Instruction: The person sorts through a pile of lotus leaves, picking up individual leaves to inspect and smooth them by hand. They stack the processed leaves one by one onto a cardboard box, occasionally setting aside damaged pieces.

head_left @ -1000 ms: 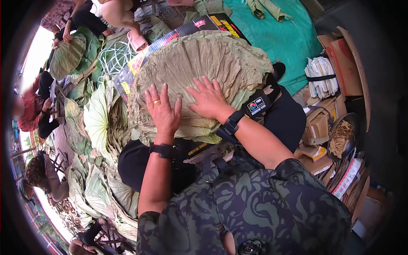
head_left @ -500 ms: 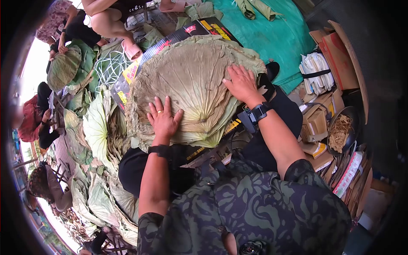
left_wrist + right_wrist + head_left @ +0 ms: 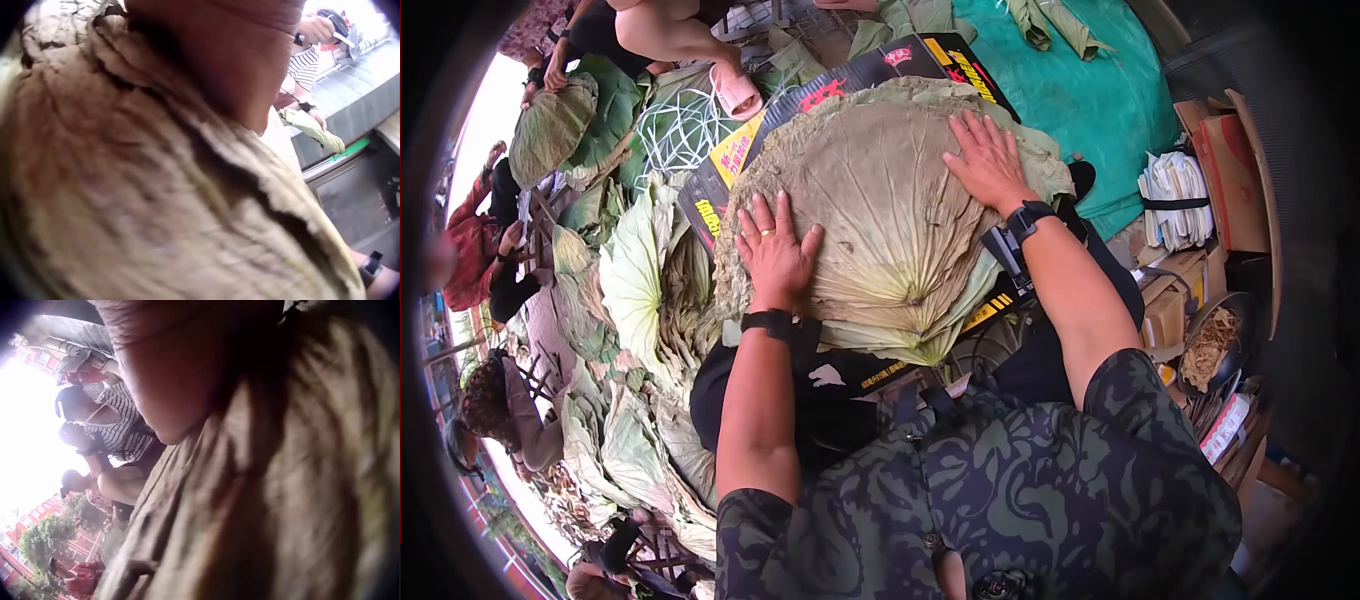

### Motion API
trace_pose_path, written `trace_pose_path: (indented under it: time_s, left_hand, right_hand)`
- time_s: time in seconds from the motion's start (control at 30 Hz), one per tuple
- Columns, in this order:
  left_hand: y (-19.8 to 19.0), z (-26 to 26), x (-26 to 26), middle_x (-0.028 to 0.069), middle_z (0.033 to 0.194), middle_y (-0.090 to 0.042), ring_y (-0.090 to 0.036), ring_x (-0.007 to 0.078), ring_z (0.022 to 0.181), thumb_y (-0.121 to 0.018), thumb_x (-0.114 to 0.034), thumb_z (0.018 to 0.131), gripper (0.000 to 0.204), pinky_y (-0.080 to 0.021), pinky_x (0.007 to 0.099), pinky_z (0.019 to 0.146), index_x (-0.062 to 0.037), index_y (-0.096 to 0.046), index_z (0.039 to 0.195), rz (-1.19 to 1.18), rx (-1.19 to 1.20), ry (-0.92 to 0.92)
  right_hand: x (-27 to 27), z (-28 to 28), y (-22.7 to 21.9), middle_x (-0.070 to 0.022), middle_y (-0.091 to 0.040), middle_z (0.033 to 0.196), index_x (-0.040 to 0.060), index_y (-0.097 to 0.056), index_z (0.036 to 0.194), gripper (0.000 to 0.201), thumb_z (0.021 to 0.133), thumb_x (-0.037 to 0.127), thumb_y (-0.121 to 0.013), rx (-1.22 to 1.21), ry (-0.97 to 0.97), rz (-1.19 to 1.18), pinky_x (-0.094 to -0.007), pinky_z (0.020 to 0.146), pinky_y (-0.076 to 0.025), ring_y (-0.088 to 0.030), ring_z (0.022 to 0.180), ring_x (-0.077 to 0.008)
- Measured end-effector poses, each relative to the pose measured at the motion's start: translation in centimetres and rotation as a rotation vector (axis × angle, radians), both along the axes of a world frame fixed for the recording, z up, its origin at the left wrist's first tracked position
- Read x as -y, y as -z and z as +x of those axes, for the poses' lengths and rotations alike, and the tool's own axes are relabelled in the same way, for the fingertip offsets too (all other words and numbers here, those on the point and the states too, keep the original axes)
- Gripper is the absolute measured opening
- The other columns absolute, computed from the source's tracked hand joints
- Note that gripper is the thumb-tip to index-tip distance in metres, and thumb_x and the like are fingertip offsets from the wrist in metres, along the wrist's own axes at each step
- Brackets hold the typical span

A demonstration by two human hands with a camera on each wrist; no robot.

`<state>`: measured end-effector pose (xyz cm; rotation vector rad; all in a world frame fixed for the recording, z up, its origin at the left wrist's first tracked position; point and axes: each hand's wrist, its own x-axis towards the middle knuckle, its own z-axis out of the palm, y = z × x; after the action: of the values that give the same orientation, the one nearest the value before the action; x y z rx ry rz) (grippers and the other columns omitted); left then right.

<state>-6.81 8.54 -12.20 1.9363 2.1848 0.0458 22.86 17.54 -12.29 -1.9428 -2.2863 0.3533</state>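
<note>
A thick stack of large dried leaves, fan-shaped with veins meeting near its lower edge, lies across the lap on a dark printed cardboard sheet. On the stack's left part my left hand rests flat, fingers spread. Farther up on the right side, my right hand also lies flat with straight fingers. Wrinkled leaf layers fill much of the left wrist view under the left hand. In the right wrist view the right hand touches the leaves.
More leaves lie in piles at the left, near tangled white strapping. A green sheet spreads at the upper right. Tied papers, cardboard boxes and a bowl of dry scraps stand at the right. Other people sit at the left.
The hands have moved apart: the right hand went from the stack's middle to its upper right, with the left staying on the left part. The head view has shifted slightly.
</note>
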Motion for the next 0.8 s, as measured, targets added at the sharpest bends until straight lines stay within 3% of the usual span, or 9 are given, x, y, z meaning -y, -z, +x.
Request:
trace_pose_path:
  time_s: [0.23, 0.3, 0.4, 0.43, 0.5, 0.63, 0.7, 0.8]
  left_hand:
    - [-0.3, -0.4, 0.2, 0.0164, 0.146, -0.012, -0.006, 0.0394, 0.134, -0.044, -0.057, 0.081, 0.073, -0.005, 0.0568, 0.103, -0.0196, -0.022, 0.14, -0.025, 0.005, -0.009]
    - [-0.9, 0.2, 1.1, 0.0177, 0.145, -0.012, -0.005, 0.0405, 0.133, -0.043, -0.059, 0.081, 0.074, -0.004, 0.058, 0.102, -0.0185, -0.022, 0.14, 0.123, 0.048, -0.027]
    - [-2.5, 2.7, 3.2, 0.0184, 0.145, -0.012, -0.005, 0.0413, 0.133, -0.043, -0.059, 0.081, 0.074, -0.004, 0.0567, 0.103, -0.0173, -0.023, 0.14, 0.066, 0.099, 0.011]
    - [-2.0, 2.8, 3.9, 0.0184, 0.145, -0.012, -0.005, 0.0413, 0.133, -0.043, -0.059, 0.081, 0.074, -0.004, 0.0567, 0.103, -0.0173, -0.023, 0.14, 0.07, 0.101, 0.021]
    - [-0.5, 2.6, 4.6, 0.0183, 0.145, -0.012, -0.005, 0.0415, 0.133, -0.043, -0.058, 0.081, 0.074, -0.005, 0.0554, 0.104, -0.0167, -0.024, 0.139, -0.037, 0.07, 0.119]
    - [-0.7, 2.7, 4.7, 0.0192, 0.145, -0.013, -0.006, 0.0419, 0.133, -0.044, -0.057, 0.081, 0.072, -0.007, 0.0538, 0.104, -0.0157, -0.027, 0.138, -0.035, 0.087, 0.087]
    - [-0.7, 2.6, 5.6, 0.0204, 0.144, -0.014, -0.007, 0.0419, 0.133, -0.045, -0.056, 0.081, 0.072, -0.007, 0.0536, 0.104, -0.0149, -0.027, 0.138, 0.092, 0.101, 0.083]
    - [-0.2, 1.4, 7.1, 0.0195, 0.145, -0.014, -0.007, 0.0396, 0.133, -0.043, -0.054, 0.083, 0.071, -0.006, 0.0533, 0.105, -0.0168, -0.024, 0.139, 0.032, 0.084, 0.006]
  right_hand:
    - [1.3, 1.3, -1.6, -0.0102, -0.024, 0.143, 0.0152, -0.029, 0.137, 0.061, 0.086, 0.046, -0.042, -0.011, 0.055, -0.025, -0.0464, 0.107, -0.012, -0.018, 0.133, -0.0302]
    - [3.3, 0.6, -2.5, -0.0113, -0.026, 0.142, 0.0145, -0.029, 0.137, 0.061, 0.086, 0.046, -0.041, -0.075, 0.005, 0.143, -0.0463, 0.107, -0.012, -0.018, 0.133, -0.0297]
    - [7.3, 0.7, -2.2, -0.0102, -0.026, 0.142, 0.0136, -0.029, 0.136, 0.062, 0.085, 0.045, -0.044, -0.072, -0.043, 0.02, -0.0468, 0.107, -0.012, -0.018, 0.133, -0.0297]
    - [8.3, 0.9, -1.6, -0.0098, -0.025, 0.142, 0.0133, -0.029, 0.136, 0.062, 0.084, 0.044, -0.045, -0.039, -0.07, -0.077, -0.047, 0.107, -0.012, -0.018, 0.133, -0.0298]
    - [8.5, 1.5, -1.5, -0.0088, -0.025, 0.143, 0.0134, -0.03, 0.136, 0.062, 0.084, 0.043, -0.046, -0.039, -0.086, -0.039, -0.0472, 0.107, -0.011, -0.018, 0.133, -0.0298]
    - [9.5, 1.0, -2.9, -0.0116, -0.026, 0.142, 0.0124, -0.031, 0.135, 0.063, 0.083, 0.043, -0.047, -0.01, -0.026, -0.053, -0.0467, 0.107, -0.01, -0.018, 0.133, -0.0297]
    - [10.8, -0.6, -3.9, -0.0128, -0.026, 0.142, 0.0122, -0.032, 0.135, 0.063, 0.083, 0.043, -0.047, -0.102, -0.091, -0.022, -0.0459, 0.107, -0.011, -0.018, 0.133, -0.0298]
    - [12.1, -0.9, -2.8, -0.0114, -0.025, 0.142, 0.0137, -0.032, 0.135, 0.062, 0.083, 0.044, -0.047, -0.09, -0.133, -0.097, -0.0446, 0.108, -0.011, -0.017, 0.133, -0.0291]
